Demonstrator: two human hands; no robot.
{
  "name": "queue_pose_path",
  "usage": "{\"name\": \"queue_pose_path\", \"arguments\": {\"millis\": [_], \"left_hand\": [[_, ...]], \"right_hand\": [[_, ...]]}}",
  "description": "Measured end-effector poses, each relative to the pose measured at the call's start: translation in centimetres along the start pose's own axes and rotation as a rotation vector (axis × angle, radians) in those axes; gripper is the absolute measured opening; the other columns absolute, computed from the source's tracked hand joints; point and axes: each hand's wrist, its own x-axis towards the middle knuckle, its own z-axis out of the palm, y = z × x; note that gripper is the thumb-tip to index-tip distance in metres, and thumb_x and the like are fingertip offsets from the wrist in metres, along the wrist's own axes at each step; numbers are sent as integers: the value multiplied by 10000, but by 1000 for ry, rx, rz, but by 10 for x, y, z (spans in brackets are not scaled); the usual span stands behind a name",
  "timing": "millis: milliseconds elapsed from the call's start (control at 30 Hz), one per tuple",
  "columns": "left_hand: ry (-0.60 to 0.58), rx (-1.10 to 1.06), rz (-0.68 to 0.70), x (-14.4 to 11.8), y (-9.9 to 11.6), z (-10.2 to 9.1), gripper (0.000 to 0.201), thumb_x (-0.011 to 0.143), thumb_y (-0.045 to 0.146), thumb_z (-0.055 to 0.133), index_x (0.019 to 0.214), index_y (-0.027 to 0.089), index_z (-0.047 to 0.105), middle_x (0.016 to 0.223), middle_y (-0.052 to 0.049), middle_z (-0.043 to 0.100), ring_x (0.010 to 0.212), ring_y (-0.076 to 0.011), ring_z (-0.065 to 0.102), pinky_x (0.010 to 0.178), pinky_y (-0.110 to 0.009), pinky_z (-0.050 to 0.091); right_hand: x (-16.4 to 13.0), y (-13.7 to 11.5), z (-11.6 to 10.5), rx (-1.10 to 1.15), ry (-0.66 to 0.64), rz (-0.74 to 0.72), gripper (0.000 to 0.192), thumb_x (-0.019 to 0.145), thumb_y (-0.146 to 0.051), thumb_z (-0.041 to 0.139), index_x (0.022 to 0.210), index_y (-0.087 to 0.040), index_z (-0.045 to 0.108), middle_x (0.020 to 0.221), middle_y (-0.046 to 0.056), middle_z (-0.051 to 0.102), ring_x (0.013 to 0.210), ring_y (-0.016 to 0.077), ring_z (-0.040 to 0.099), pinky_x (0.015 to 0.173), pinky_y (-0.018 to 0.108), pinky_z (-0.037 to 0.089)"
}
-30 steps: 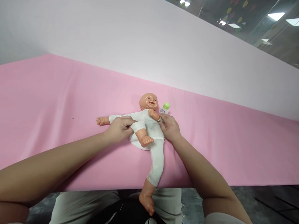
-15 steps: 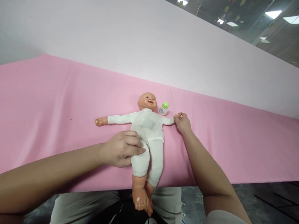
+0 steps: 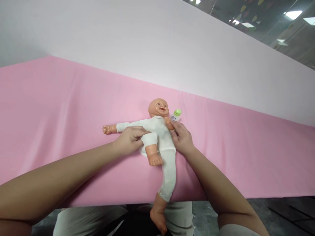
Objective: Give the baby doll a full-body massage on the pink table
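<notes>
A baby doll [image 3: 164, 137] in a white cloth body lies face up, its head away from me. My left hand [image 3: 130, 139] is closed on the doll's leg at the left, which is bent up so its foot lies over the hip area. My right hand [image 3: 182, 136] grips the doll's arm at the right, folded in with its fist near the chin. The doll's other arm is stretched out to the left. Its other leg hangs past the table's near edge. Just beyond my right hand, a small bottle [image 3: 176, 114] with a green cap is partly hidden.
Pink cloth [image 3: 86, 108] covers the table, with soft folds at left and right. A white wall [image 3: 137, 42] rises behind it, with a glass panel [image 3: 258, 23] at upper right. My lap is below the near edge.
My left hand has moved up, bending the doll's leg toward its belly. My right hand has brought the doll's arm inward from its outstretched position to the chest.
</notes>
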Motion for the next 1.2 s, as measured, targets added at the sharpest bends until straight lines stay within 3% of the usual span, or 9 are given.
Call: {"name": "queue_pose_path", "arguments": {"millis": [133,267,367,500,633,800,967,1067,1200], "left_hand": [[-46,-102,-150,4,-8,2,171,918,187,649,827,184,794,846,-28,781,786,-173,733,693,-271,578],[-44,-108,-112,2,-4,4,193,939,182,627,935,192,820,930,-42,803,872,-185,749,768,-302,598],[-29,-86,-65,-2,-1,4,228,943,159,618,1026,200,827,981,-45,814,911,-193,763,797,-318,619],[-16,-34,44,-6,6,1,285,973,125,606,1163,205,802,1049,-55,812,948,-202,771,824,-337,641],[-12,-17,183,-9,18,-1,289,1003,168,618,1245,228,765,1058,-73,785,938,-208,755,820,-345,642],[-48,-42,365,-18,33,6,314,977,230,675,1286,260,725,1079,-100,752,931,-216,737,780,-338,616],[-120,50,451,-23,44,13,292,948,245,683,1235,250,740,1032,-105,745,920,-245,705,808,-390,601],[-115,35,425,-22,45,12,286,942,236,691,1218,267,757,1030,-104,751,908,-250,706,786,-392,603],[-57,-31,324,-14,36,5,270,961,202,678,1199,271,785,1056,-90,769,923,-216,738,790,-335,618]], "right_hand": [[-3,-6,2,-111,-121,-124,490,1038,-205,533,1481,-373,657,1530,55,642,1348,271,665,1092,463,623],[-10,0,1,-65,-156,-76,495,1060,-240,517,1512,-410,626,1581,46,590,1334,269,681,1005,458,674],[-14,2,0,26,-89,-14,467,1069,-314,513,1523,-348,615,1535,88,622,1338,288,675,1041,503,655],[-15,12,-8,195,62,257,571,1048,-441,541,1590,-268,504,1356,140,718,1018,273,760,847,459,679],[-9,42,-19,401,254,522,705,1011,-546,545,1640,-278,370,1343,138,708,707,175,669,592,333,576],[2,79,-30,234,185,856,778,869,-564,728,1507,-178,507,983,62,775,785,226,700,722,354,570],[7,84,-33,45,96,829,777,884,-584,716,1514,-176,515,969,64,790,988,294,742,941,446,566],[6,78,-29,178,194,814,831,888,-605,714,1543,-166,453,1028,84,795,930,271,755,877,429,613],[3,58,-19,358,341,563,813,928,-587,696,1582,-221,382,1326,142,743,959,226,769,863,405,657]]}}
